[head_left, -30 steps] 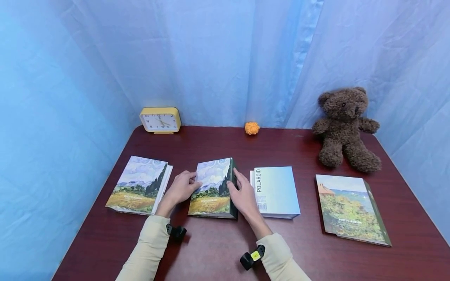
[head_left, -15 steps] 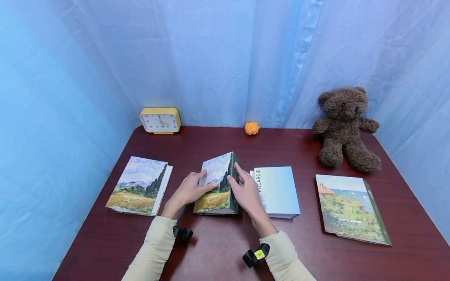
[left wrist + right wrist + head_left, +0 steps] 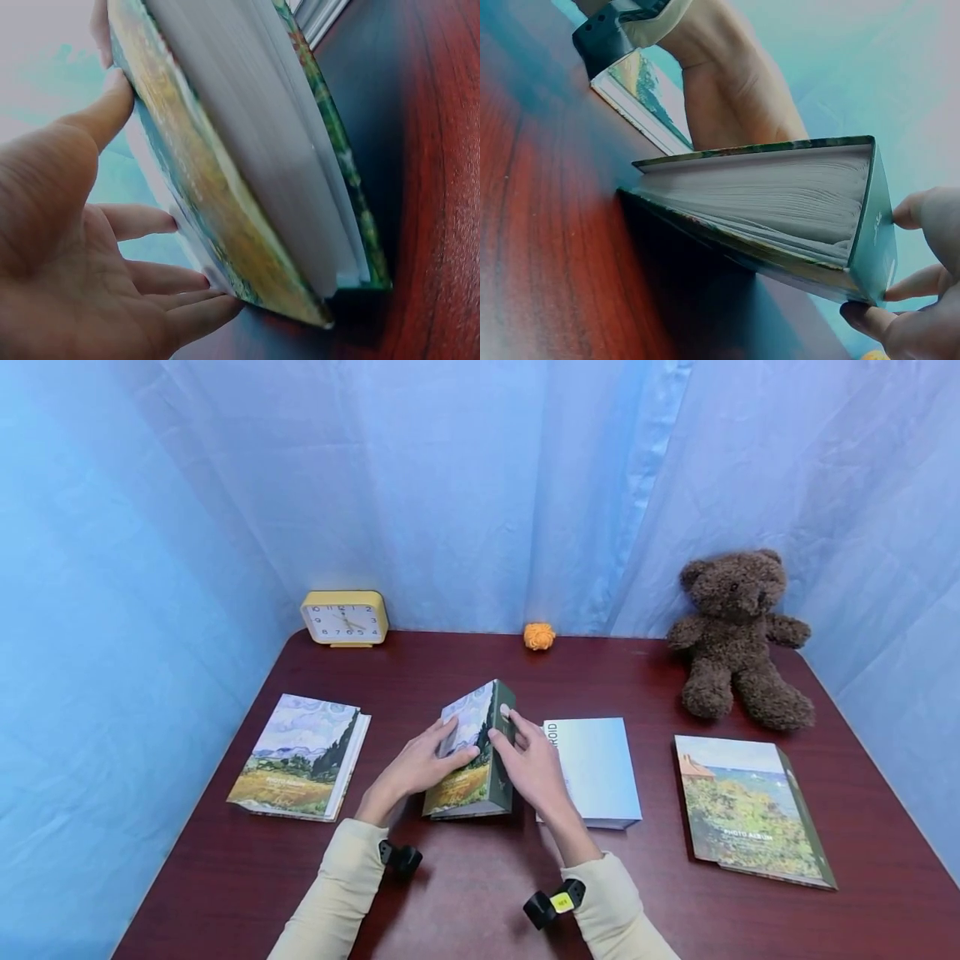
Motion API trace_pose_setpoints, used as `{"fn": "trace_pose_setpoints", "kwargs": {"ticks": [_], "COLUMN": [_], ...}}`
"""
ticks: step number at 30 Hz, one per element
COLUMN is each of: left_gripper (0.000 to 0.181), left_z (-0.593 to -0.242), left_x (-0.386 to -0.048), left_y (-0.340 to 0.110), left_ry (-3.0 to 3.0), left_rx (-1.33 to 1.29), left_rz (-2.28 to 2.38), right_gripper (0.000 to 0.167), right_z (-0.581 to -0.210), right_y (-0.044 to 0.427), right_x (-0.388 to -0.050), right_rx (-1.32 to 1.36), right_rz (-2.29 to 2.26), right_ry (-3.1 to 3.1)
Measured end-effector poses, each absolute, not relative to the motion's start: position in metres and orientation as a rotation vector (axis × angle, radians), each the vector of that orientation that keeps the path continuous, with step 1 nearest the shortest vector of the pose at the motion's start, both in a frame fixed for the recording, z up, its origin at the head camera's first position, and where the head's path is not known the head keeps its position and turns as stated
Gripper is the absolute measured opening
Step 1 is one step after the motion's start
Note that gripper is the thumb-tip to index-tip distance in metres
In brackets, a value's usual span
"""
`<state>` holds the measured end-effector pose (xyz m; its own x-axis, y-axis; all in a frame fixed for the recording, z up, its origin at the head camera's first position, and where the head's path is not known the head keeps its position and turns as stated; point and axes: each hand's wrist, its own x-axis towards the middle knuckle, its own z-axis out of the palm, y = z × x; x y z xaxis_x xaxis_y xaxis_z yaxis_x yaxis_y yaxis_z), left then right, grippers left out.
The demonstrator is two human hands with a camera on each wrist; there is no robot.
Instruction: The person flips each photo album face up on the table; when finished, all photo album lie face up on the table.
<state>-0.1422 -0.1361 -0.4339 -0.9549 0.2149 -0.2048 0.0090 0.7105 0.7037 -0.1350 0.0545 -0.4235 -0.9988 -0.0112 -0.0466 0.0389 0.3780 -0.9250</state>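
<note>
Since the earlier frames, the middle album (image 3: pixel 480 774) has tilted more steeply and shifted a little to the right, and your two hands went together with it. It is now near the centre of the head view, its spine (image 3: pixel 501 778) raised on the right side and its opposite edge low, close to the tabletop (image 3: pixel 457 902). Your left hand (image 3: pixel 417 767) is not curled round it: the thumb and the fingertips touch the painted front cover. Your right hand (image 3: pixel 536 768) grips the same album at the spine, with thumb and fingers. In the left wrist view you can see its white pages (image 3: pixel 255 142) between the two covers.

To the left of the frame lies a matching album (image 3: pixel 296 752), flat. Just right of your right hand, and partly hidden by it, lies the pale blue book (image 3: pixel 600 768); at lower right is a seaside album (image 3: pixel 753 810). Along the back, you have the yellow clock (image 3: pixel 345 618) at left, an orange ball (image 3: pixel 539 636) near the middle, and a brown teddy bear (image 3: pixel 735 643) at upper right.
</note>
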Motion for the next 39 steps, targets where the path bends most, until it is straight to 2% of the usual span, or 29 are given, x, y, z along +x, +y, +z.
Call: {"fn": "trace_pose_setpoints", "kwargs": {"ticks": [7,20,34,39], "left_gripper": [0.079,0.067,0.055,0.054], "left_z": [-0.432,-0.433,-0.423,-0.418], "left_x": [-0.144,-0.146,-0.144,-0.143], "left_y": [-0.136,-0.137,-0.147,-0.149], "left_ry": [2.64,2.563,2.297,2.286], "left_rx": [0.194,0.2,0.363,0.349], "left_rz": [1.096,1.245,1.726,1.798], "right_gripper": [0.064,0.045,0.048,0.049], "right_z": [-0.42,-0.407,-0.395,-0.395], "right_y": [0.057,0.061,0.042,0.034], "right_x": [-0.135,-0.138,-0.132,-0.134], "right_rx": [0.069,0.018,-0.052,-0.09], "right_rz": [-1.808,-1.984,-2.024,-2.003], "right_ry": [2.455,2.299,2.263,2.335]}}
